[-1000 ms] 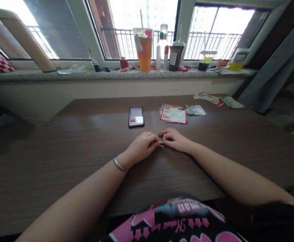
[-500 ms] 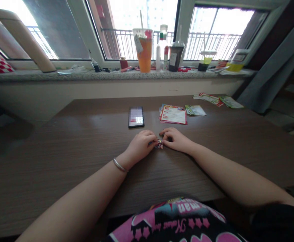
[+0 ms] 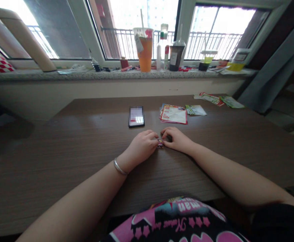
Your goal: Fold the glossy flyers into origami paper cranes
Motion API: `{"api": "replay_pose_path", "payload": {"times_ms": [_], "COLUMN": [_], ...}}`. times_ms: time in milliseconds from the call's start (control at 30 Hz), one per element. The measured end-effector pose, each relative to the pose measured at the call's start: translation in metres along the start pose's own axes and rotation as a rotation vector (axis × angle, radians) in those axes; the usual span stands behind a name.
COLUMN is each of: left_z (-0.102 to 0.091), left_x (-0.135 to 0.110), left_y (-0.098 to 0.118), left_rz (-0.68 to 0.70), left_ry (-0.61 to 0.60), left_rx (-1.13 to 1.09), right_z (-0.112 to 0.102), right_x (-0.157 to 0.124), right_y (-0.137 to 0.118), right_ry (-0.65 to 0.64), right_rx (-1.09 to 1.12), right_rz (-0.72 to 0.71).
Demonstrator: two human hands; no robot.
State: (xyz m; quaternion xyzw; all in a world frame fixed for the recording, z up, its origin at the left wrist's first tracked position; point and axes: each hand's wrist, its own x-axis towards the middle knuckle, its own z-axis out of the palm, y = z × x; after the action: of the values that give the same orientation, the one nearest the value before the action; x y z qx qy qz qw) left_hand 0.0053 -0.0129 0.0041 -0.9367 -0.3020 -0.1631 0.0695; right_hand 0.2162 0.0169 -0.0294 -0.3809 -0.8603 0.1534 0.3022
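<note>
Dark brown wood-grain table (image 3: 61,161) fills the view, with a speckled granite windowsill (image 3: 111,75) beyond it at twelve o'clock, holding a clear plastic cup of orange drink (image 3: 145,57). From the hands, a black smartphone with a blurred screen (image 3: 136,117) lies near at eleven o'clock, and a stack of red-and-white printed leaflets (image 3: 173,115) lies near at one o'clock. The left hand (image 3: 142,146), a thin silver bangle (image 3: 120,167) on its wrist, and the right hand (image 3: 177,139) rest on the table, almost touching, their fingers (image 3: 152,134) curled inward and nearly closed. Between their fingertips, a tiny folded multicoloured item (image 3: 160,144) sits pinched against the tabletop, partly hidden.
</note>
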Motion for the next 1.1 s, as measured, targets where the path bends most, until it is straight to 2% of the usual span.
{"api": "replay_pose_path", "payload": {"times_ms": [133, 267, 400, 533, 733, 933, 1100], "left_z": [0.0, 0.002, 0.005, 0.005, 0.006, 0.008, 0.008], "left_x": [0.0, -0.002, -0.003, -0.004, -0.004, -0.004, -0.003], "left_y": [0.002, 0.001, -0.002, -0.003, -0.003, -0.006, -0.006], "left_rz": [-0.016, -0.069, -0.084, -0.096, -0.134, -0.197, -0.217], "left_ry": [-0.046, -0.07, -0.066, -0.064, -0.057, -0.011, 0.074], "left_rx": [-0.036, -0.053, -0.1, -0.136, -0.142, -0.154, -0.221], "right_z": [-0.007, -0.017, -0.025, -0.027, -0.023, -0.018, -0.017], "right_x": [0.0, -0.002, -0.004, -0.004, -0.006, -0.007, -0.008], "right_y": [-0.006, -0.017, -0.027, -0.032, -0.037, -0.03, -0.026], "right_ry": [-0.034, -0.135, -0.22, -0.253, -0.219, -0.115, -0.08], "right_rx": [-0.023, -0.128, -0.264, -0.405, -0.518, -0.385, -0.265], "right_rz": [-0.107, -0.216, -0.221, -0.188, -0.169, -0.042, -0.023]}}
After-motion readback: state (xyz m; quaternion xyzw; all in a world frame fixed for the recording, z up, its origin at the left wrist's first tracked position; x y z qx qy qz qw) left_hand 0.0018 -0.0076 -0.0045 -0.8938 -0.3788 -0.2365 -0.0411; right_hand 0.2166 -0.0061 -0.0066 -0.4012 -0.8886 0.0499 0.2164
